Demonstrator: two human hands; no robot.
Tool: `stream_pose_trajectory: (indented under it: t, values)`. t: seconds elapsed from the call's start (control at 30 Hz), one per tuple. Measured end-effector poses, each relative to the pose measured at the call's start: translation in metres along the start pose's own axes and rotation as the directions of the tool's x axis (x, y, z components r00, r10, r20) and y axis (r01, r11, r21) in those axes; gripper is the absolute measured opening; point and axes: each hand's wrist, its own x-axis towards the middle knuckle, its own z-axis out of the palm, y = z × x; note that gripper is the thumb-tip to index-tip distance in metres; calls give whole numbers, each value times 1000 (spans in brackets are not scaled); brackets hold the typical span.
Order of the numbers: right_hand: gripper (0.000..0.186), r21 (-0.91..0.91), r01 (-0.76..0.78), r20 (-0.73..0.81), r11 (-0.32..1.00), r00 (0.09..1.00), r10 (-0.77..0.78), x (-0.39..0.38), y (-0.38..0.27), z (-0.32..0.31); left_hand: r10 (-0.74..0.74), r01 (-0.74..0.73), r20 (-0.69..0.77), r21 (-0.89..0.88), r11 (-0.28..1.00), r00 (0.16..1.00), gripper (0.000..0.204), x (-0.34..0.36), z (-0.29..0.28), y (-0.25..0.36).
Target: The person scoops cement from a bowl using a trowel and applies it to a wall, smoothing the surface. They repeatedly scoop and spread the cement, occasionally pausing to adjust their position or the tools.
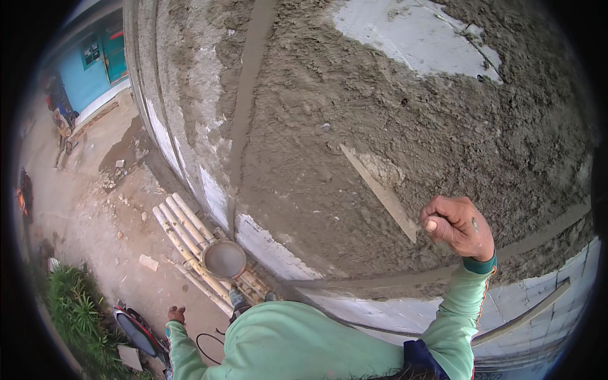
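My right hand [459,228] is closed in a fist close to the wall, gripping what looks like a plastering trowel [383,196]. Its long, narrow blade slants up and left against the wet grey mortar, with a lighter patch of mortar beside it. The handle is hidden inside my fingers. Rough mortar covers most of the wall [310,171], and a bare white patch [405,35] shows at the top. My left hand [177,315] is out to the lower left, fingers curled, with nothing visible in it.
Below me, a round bucket [223,259] stands on bamboo poles [183,221], beside my feet. A smooth mortar strip [250,82] runs up the wall. On the ground at left are rubble, a motorcycle [139,332] and green plants [76,301]. A blue building [85,76] stands farther off.
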Motion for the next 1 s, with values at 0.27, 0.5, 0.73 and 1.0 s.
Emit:
stream_pose_trajectory:
  t: [0.27, 0.5, 0.73, 1.0]
  values:
    - [23, 631, 191, -565, 752, 778, 277, 8, 106, 21, 83, -69, 51, -223, 972, 995, 71, -39, 3, 63]
    - [27, 616, -87, -242, 783, 925, 293, 32, 117, 99, 34, -40, 28, 267, 963, 999, 75, -50, 18, -33]
    - [41, -177, -465, 282, 867, 821, 497, 87, 225, 417, 28, -160, 376, 325, 932, 926, 88, -131, 113, 114]
    - [46, -339, -420, 572, 842, 619, 539, 158, 233, 738, -236, -118, 434, 647, 754, 869, 108, -172, 249, 102]
